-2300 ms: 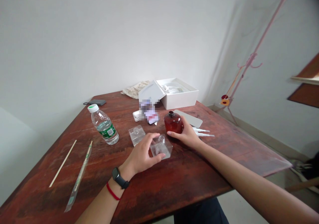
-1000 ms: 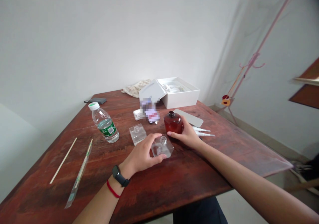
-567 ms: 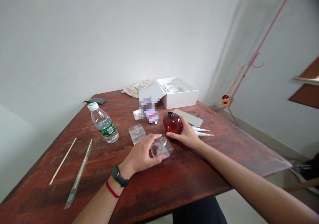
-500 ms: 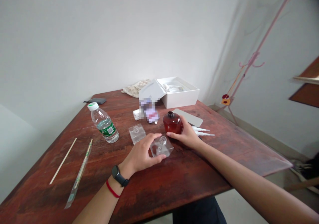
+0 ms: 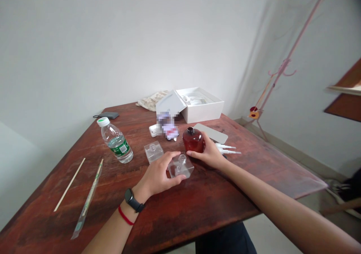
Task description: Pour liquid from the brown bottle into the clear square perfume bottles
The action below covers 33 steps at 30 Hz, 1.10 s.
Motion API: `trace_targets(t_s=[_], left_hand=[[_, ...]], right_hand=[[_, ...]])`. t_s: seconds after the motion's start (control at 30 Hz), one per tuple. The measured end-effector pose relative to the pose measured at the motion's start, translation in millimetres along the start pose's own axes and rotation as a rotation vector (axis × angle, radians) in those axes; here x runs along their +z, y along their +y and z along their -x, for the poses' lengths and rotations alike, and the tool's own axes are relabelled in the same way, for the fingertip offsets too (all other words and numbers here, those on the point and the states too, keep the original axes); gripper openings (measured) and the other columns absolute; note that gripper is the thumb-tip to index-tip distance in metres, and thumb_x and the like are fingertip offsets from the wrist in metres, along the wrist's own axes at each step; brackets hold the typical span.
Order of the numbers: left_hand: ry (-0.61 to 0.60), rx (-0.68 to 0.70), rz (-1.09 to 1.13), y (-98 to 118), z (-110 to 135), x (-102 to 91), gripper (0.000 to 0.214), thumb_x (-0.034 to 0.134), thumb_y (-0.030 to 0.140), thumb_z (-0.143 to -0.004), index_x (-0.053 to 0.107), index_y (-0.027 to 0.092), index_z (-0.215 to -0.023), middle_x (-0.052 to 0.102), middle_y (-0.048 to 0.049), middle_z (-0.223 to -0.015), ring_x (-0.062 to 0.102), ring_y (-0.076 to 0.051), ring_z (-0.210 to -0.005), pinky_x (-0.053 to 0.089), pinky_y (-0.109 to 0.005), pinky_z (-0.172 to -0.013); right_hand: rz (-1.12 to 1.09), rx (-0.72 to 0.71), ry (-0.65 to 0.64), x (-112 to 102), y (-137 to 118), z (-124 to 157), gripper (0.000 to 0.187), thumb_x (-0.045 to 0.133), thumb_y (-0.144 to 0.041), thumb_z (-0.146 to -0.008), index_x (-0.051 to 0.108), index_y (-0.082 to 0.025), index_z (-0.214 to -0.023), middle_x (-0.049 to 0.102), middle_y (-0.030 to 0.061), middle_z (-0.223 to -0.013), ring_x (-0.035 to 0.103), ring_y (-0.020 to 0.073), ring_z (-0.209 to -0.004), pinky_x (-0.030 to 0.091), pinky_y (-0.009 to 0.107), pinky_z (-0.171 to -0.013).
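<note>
My left hand (image 5: 158, 173) is shut around a clear square glass bottle (image 5: 180, 167), its fingers across the near and far sides. My right hand (image 5: 208, 152) grips a dark red glass bottle (image 5: 193, 140) from the right side, and the fingertips of both hands nearly meet between the bottles. A second clear square bottle (image 5: 153, 151) stands just beyond my left hand, not touched. A black watch (image 5: 133, 200) and a red cord (image 5: 124, 215) circle my left wrist.
On the red-brown wooden table (image 5: 197, 197) stand a water bottle (image 5: 115, 143) and an open white box (image 5: 201, 105) with its lid (image 5: 169, 103). White droppers (image 5: 228, 149), a pale flat card (image 5: 211, 133), a wooden stick (image 5: 69, 184) and a plastic-wrapped stick (image 5: 87, 199) lie there too.
The whole view has shifted slightly. Both hands stay on their bottles, and the clear bottle under my left hand sits slightly differently.
</note>
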<state>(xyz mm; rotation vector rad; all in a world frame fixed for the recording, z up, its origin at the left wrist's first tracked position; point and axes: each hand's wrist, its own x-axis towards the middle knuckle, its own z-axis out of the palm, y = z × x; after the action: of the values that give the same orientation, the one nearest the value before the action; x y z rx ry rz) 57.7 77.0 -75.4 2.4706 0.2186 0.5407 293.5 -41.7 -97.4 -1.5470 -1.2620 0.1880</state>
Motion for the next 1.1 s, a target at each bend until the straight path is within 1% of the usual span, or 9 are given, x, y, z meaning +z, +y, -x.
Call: trace_targets(t_s=[0.3,0.53,0.83,0.97,1.1], left_hand=[[-0.008,-0.021,0.036,1.5,-0.2,-0.9,0.066,0.079,0.045,-0.089,0.051,0.025,-0.145,0.066,-0.0118,-0.141,0.070,-0.032,-0.121,0.059,-0.048,-0.105],[-0.001,-0.030,0.043,0.8,0.1,-0.5,0.067,0.080,0.044,-0.088,0.052,0.026,-0.146,0.067,-0.0112,-0.140,0.073,-0.030,-0.112,0.063,-0.045,-0.098],[-0.009,-0.028,0.031,-1.4,-0.5,-0.6,0.067,0.080,0.045,-0.088,0.052,0.024,-0.145,0.067,-0.0119,-0.140,0.070,-0.032,-0.119,0.061,-0.046,-0.101],[0.002,-0.030,0.036,-0.1,-0.2,0.2,0.067,0.080,0.043,-0.087,0.052,0.025,-0.145,0.068,-0.0112,-0.139,0.072,-0.031,-0.115,0.061,-0.047,-0.101],[0.001,-0.033,0.034,-0.1,-0.1,0.4,0.067,0.080,0.045,-0.088,0.052,0.026,-0.146,0.068,-0.0115,-0.139,0.072,-0.031,-0.114,0.060,-0.048,-0.102]], right_hand=[[0.017,-0.010,-0.015,-1.2,-0.7,0.1,0.087,0.090,-0.054,-0.073,0.048,-0.026,-0.145,0.070,0.0136,-0.137,0.068,0.0381,-0.126,0.052,0.056,-0.111],[0.014,-0.010,-0.020,-0.7,-0.6,-0.1,0.087,0.090,-0.055,-0.074,0.048,-0.027,-0.145,0.069,0.0136,-0.138,0.068,0.0377,-0.126,0.052,0.057,-0.111],[0.023,-0.019,-0.023,-1.7,-5.0,-0.1,0.086,0.091,-0.054,-0.073,0.050,-0.026,-0.143,0.070,0.0139,-0.138,0.068,0.0384,-0.128,0.052,0.055,-0.111],[0.010,-0.003,-0.032,-1.3,-5.2,0.3,0.086,0.091,-0.053,-0.073,0.050,-0.026,-0.144,0.070,0.0137,-0.137,0.069,0.0379,-0.126,0.052,0.056,-0.111],[0.019,-0.013,-0.029,-1.4,-5.8,0.4,0.086,0.091,-0.053,-0.072,0.050,-0.026,-0.144,0.070,0.0140,-0.138,0.068,0.0384,-0.126,0.052,0.057,-0.111]])
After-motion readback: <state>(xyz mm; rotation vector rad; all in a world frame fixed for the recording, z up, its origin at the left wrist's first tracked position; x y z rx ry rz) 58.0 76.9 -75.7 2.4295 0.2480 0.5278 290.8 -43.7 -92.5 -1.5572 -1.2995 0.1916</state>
